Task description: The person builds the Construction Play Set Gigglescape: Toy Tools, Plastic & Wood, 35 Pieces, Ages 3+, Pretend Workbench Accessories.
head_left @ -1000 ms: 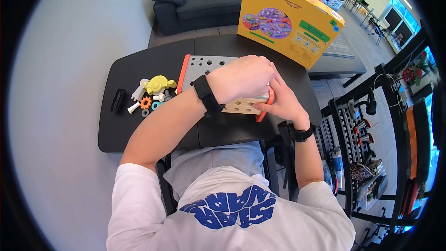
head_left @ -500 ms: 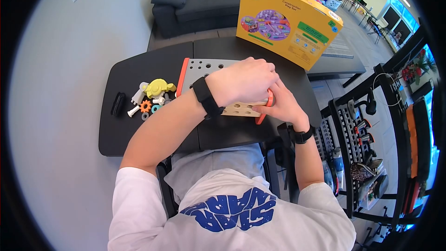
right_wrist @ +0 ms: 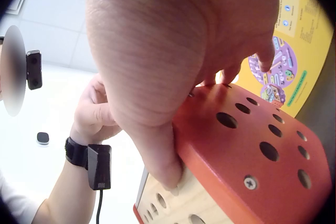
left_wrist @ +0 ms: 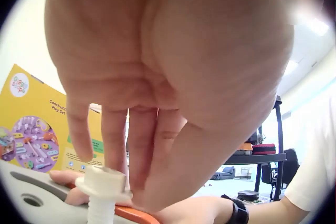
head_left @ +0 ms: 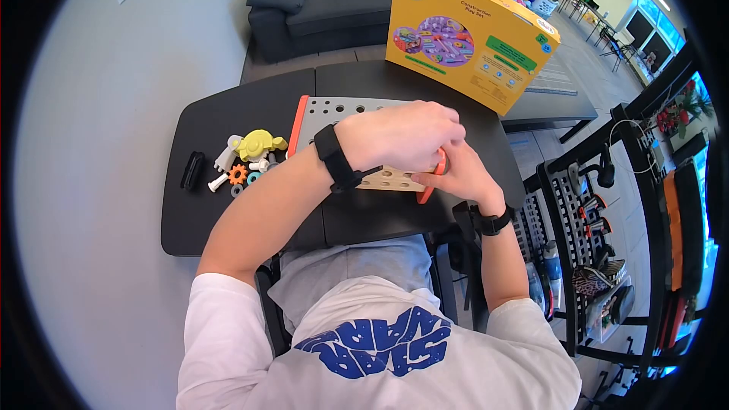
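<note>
1. In the head view, the toy workbench (head_left: pixel 323 112) lay before me on the black table (head_left: pixel 201 216), gray perforated top facing up. My right hand (head_left: pixel 465 172) gripped its right end, thumb against the pale wooden side. My left hand (head_left: pixel 402 135) reached over the top near that end, its fingertips beside my right hand. Near the left end lay a yellow piece (head_left: pixel 260 144), an orange gear (head_left: pixel 238 175) and a white bolt (head_left: pixel 218 181); the yellow Construction Play Set box (head_left: pixel 471 42) stood beyond.

2. In the left wrist view, my fingers and thumb pointed down together behind an upright threaded bolt (left_wrist: pixel 103 187) at the gray top. They were perhaps pinching something, but their tips were hidden, so I cannot tell.

3. In the right wrist view, my thumb pressed the wooden side while my fingers bent over the red end panel (right_wrist: pixel 262 140), which had round holes and a screw (right_wrist: pixel 251 183).
</note>
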Demonstrator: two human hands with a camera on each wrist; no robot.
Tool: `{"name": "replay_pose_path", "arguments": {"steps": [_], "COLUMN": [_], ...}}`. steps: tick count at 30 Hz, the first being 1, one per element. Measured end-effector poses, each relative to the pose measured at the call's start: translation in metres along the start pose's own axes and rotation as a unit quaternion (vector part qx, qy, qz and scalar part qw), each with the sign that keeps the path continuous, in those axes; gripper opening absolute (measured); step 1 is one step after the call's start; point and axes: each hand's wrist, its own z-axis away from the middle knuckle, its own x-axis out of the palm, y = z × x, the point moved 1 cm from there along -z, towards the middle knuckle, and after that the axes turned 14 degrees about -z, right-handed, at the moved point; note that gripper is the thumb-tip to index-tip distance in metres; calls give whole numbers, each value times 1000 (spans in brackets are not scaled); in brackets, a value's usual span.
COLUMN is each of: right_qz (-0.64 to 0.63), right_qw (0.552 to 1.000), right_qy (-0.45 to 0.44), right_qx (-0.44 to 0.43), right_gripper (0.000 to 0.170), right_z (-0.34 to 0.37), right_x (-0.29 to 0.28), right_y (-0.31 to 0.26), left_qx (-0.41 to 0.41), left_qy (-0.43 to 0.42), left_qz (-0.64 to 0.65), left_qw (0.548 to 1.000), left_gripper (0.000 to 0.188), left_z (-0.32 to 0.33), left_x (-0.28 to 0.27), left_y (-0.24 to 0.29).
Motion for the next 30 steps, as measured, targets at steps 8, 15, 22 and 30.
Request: {"name": "replay_pose_path", "arguments": {"steps": [8, 15, 22, 30], "right_qz": [35, -2, 25, 27], "right_qw": [997, 999, 1000, 999], "right_qy": [29, 16, 7, -7], "right_qx": [-67, -35, -14, -20], "right_gripper": [88, 81, 90, 92], "right_z": [0, 0, 0, -1], "right_x": [0, 0, 0, -1], "right_y": [-7, -2, -2, -1], "left_qx": [-159, -69, -123, -115], "left_qy": [-81, -91, 22, -43], "left_qz": [-80, -41, -39, -50], "left_qw": [981, 993, 991, 991], "left_gripper": [19, 26, 20, 26], "left_z": [2, -2, -2, -3], "left_x": [-13, -16, -5, -9], "left_y": [9, 7, 0, -3]}}
